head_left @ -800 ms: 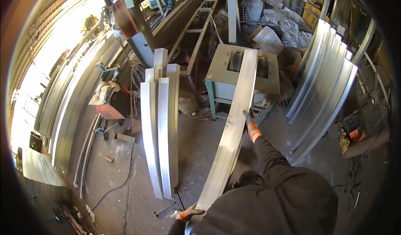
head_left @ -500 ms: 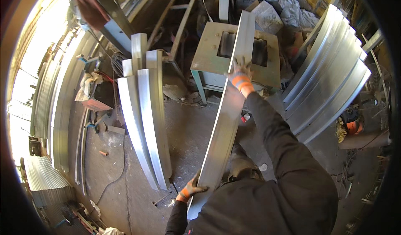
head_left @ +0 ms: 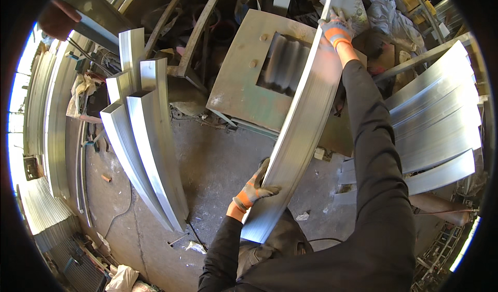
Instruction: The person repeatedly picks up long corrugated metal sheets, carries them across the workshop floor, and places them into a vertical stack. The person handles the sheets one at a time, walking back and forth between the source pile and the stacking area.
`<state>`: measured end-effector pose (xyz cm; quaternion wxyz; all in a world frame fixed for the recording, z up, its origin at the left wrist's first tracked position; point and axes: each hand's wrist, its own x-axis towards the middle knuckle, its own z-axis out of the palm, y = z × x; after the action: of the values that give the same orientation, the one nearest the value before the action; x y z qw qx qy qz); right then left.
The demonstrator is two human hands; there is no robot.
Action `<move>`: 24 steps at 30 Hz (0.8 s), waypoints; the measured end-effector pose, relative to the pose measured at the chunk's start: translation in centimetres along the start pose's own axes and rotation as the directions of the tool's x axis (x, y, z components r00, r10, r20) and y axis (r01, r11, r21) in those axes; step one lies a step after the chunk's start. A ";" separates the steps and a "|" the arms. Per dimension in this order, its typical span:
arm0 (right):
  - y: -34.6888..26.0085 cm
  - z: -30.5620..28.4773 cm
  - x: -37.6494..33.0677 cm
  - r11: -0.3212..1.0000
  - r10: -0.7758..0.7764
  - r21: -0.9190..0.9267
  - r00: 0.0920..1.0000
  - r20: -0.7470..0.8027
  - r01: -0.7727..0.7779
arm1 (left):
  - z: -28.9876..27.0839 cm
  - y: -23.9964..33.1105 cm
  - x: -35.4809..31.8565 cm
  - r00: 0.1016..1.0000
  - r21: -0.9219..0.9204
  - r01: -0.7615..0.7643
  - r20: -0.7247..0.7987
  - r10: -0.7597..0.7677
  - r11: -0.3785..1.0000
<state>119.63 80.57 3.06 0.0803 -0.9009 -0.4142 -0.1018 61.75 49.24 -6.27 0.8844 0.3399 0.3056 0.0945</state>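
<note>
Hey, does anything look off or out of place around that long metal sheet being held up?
Nothing looks damaged. The long metal sheet is tilted, gripped by the left hand and right hand. Scraps litter the floor.

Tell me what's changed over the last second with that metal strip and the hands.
The long metal strip has swung up and forward over the green machine table. The right hand slid further up near its far end. The left hand still grips the near end. The standing metal channels stay put.
</note>
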 end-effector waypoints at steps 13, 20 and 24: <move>-1.6 -2.0 -3.7 0.944 -0.078 -0.313 0.993 0.093 0.104 | -1.2 0.4 -1.5 0.998 0.085 -0.065 -0.007 0.066 0.994; -6.0 -6.4 -21.5 0.997 0.061 -0.043 0.993 0.099 -0.057 | -4.0 -7.3 -17.1 0.996 0.151 0.089 -0.029 -0.086 0.985; -7.9 -10.6 -33.8 0.998 0.054 0.010 0.988 0.143 -0.056 | -4.8 -14.0 -28.3 0.997 0.138 0.074 -0.038 -0.069 0.988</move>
<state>90.84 58.56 5.35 0.0596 -0.9163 -0.3948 -0.0321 35.80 30.71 -4.81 0.8562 0.3881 0.3379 0.0468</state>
